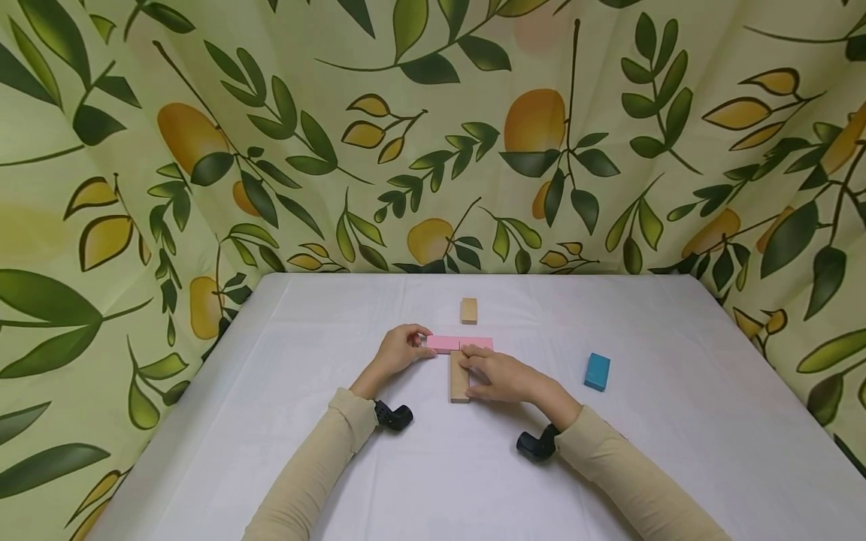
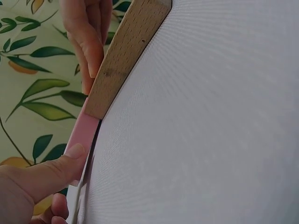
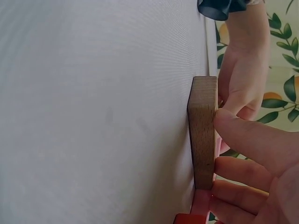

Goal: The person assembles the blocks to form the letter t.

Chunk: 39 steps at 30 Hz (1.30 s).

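Note:
Two pink blocks lie end to end in a row; my left hand (image 1: pixel 401 349) pinches the left pink block (image 1: pixel 443 344) at its outer end, thumb on the near side. The right pink block (image 1: pixel 477 343) is partly covered by fingers of my right hand (image 1: pixel 504 376). A plain wooden block (image 1: pixel 459 379) lies lengthwise towards me, its far end against the row near the joint. Along the top edge of this wooden block (image 3: pixel 204 135), my right thumb and fingers rest; one or two fingertips reach the pink block (image 3: pixel 201 201).
Beyond the pink row sits a small wooden block (image 1: pixel 469 311). A blue block (image 1: pixel 597 372) lies off to the right. All rest on a white-covered table (image 1: pixel 325 315), with a leaf-patterned curtain (image 1: pixel 433 150) behind it.

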Tool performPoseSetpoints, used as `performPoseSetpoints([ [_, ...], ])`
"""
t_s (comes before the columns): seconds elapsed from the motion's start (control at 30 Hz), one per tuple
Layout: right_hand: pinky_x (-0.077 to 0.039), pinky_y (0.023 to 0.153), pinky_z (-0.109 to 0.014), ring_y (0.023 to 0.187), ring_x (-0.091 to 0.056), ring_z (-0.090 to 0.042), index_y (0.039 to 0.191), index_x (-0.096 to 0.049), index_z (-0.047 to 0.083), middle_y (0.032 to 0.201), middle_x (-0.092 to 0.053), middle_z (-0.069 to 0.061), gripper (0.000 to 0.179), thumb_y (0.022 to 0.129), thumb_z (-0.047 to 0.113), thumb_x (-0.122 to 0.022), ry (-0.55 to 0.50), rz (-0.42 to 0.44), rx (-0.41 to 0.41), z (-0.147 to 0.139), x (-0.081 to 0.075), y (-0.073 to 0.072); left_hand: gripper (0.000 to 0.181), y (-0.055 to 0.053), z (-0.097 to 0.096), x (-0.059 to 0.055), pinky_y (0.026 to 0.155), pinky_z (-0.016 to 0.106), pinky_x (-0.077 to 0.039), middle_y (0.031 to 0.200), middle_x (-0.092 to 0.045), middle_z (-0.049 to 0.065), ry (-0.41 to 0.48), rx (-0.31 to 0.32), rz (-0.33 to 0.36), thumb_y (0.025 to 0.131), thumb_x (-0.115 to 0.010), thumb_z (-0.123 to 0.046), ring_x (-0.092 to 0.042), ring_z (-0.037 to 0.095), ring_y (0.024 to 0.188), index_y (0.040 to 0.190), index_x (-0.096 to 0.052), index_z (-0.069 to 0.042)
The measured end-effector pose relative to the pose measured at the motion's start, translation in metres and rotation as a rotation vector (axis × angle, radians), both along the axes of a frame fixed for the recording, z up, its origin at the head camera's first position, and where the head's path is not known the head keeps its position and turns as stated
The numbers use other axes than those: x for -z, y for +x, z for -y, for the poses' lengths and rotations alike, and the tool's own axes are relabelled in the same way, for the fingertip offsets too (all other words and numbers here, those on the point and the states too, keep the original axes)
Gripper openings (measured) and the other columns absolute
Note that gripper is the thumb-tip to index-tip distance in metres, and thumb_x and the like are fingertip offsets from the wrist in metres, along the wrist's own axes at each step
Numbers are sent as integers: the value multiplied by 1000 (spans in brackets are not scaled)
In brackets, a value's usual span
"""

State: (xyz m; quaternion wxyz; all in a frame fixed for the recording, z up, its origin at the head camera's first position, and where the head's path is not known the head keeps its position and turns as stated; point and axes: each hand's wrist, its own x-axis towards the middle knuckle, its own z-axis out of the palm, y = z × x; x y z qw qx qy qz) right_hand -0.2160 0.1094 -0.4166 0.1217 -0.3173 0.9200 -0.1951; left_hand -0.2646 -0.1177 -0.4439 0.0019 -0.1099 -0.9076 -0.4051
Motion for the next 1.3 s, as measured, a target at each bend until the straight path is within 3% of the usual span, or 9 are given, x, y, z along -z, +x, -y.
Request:
performPoseSetpoints([
  [0.77, -34, 116, -52, 146, -33, -34, 139, -49, 1, 156, -34, -17, 58, 91, 28, -66, -30, 12, 1, -3, 7, 0, 33, 0, -1, 0, 66, 21, -33, 73, -52, 2, -39, -16, 34, 75, -82, -14, -44, 11, 70, 104, -71, -4],
  [1.3, -34, 116, -51, 145, -35, -34, 142, -47, 5, 156, -36, -15, 59, 91, 30, -65, -36, -29, -4, -5, 8, 2, 39, 5, 1, -2, 64, 21, -35, 79, -56, 6, -99, 12, -21, 76, -81, -16, -45, 13, 72, 112, -69, -3],
])
